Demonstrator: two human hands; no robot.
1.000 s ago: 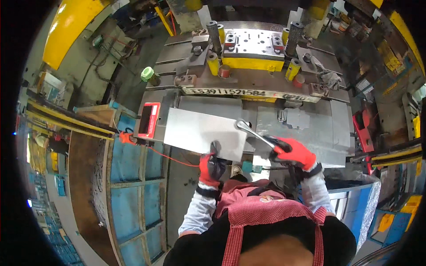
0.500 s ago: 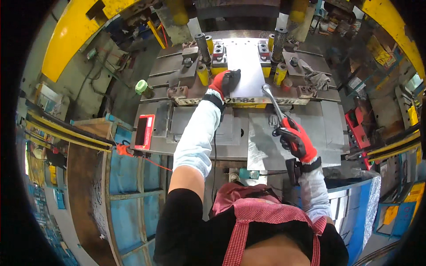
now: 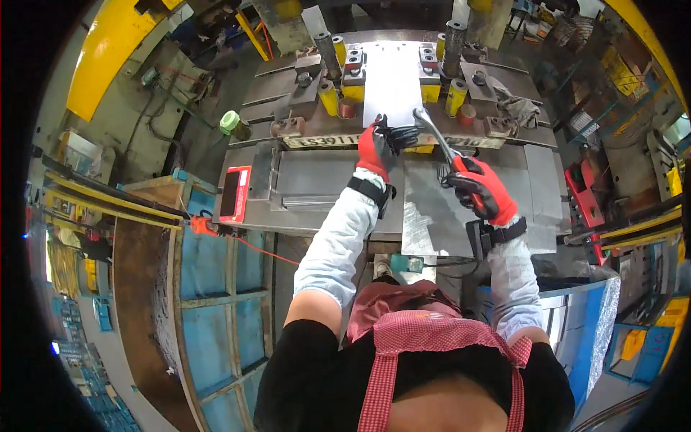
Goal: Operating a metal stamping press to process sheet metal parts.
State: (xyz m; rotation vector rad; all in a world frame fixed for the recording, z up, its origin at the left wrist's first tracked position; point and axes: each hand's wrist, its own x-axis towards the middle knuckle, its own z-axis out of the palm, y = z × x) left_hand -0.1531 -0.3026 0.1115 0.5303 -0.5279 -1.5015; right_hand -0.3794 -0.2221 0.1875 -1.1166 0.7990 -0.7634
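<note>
We have the sheet (image 3: 392,90) lying flat between the two blocks (image 3: 353,63) at the back; a second ago our left hand (image 3: 381,149) held it above the bench (image 3: 282,220). Since the last half second it has gone a little deeper, its near edge now further behind the bar (image 3: 320,142). Our left hand has moved from its left side to that near edge, fingers loosely apart; we cannot tell how firmly they press. To our judgement, the sheet's weight now rests on the press bed, leaving this hand only to guide it. Our right hand (image 3: 486,191) is closed around the handle of the tool (image 3: 437,138), whose round head is at the sheet's near right corner; contact is unclear. The hands are apart, the stack (image 3: 309,171) lying left of them.
</note>
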